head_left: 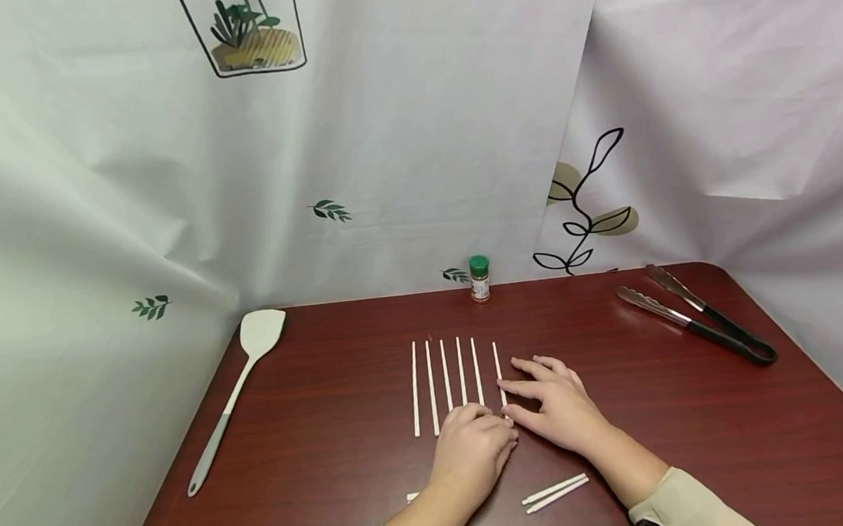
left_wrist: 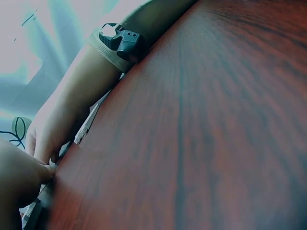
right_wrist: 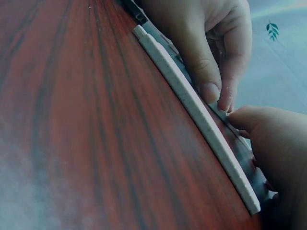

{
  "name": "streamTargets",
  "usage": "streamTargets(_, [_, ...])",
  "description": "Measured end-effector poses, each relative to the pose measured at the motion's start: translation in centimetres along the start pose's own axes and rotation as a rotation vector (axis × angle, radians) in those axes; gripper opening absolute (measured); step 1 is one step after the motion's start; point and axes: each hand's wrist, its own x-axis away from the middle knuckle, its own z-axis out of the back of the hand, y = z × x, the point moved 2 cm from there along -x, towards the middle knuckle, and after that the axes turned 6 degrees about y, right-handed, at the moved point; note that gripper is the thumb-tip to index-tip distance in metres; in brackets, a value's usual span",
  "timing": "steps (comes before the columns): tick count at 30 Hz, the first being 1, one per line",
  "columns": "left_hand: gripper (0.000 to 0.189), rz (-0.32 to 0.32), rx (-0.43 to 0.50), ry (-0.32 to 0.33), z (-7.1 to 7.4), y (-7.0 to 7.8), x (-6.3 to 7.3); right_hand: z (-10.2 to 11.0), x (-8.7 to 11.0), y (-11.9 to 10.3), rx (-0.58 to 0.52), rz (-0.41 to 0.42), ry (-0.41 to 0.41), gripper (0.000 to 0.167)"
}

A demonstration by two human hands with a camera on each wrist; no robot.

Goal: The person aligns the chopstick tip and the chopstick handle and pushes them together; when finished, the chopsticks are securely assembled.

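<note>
Several thin white sticks (head_left: 415,389) stand side by side in a row on the dark red table. A further white stick (head_left: 497,361) lies at the row's right end, slightly apart. My left hand (head_left: 475,442) is at its near end, thumb and finger together in a pinch. That hand covers the lower ends of some row sticks. My right hand (head_left: 557,401) lies to its right with fingers spread, index finger and thumb touching its side. In the right wrist view both hands meet behind a loose white stick (right_wrist: 196,115) with a narrower tip.
Two loose white sticks (head_left: 556,492) lie near the front, and another stick end (head_left: 412,496) shows beside the left forearm. A white spatula (head_left: 240,387) is at left, tongs (head_left: 705,317) at right, a green-capped jar (head_left: 479,279) at the back edge.
</note>
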Motion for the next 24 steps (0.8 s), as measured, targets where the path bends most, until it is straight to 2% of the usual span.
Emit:
streamTargets(11, [0.009,0.0,-0.007,0.028,-0.22,-0.22,0.04,0.23,0.03,-0.26,0.006,0.018,-0.01,0.039])
streamTargets(24, [0.009,0.015,-0.034,0.01,-0.65,-0.44,0.11,0.06,0.06,-0.18,0.012,0.014,-0.01,0.037])
